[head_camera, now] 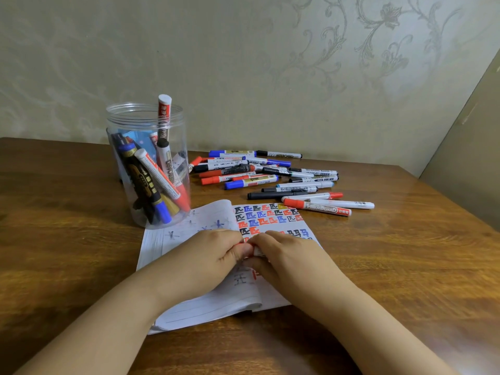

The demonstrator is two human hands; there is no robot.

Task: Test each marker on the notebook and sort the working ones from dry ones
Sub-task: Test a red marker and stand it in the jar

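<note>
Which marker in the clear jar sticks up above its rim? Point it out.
The white-capped marker with the red label. Its top pokes out above the jar's rim at the back right; every other marker in the jar stays below the rim.

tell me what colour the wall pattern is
Grey floral scrolls on the pale green wall, head view.

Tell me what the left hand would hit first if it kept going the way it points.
Almost at once the right hand: the left hand points toward it, both gripping one marker over the notebook, fingertips nearly touching. Depth looks matched, though unsure.
</note>
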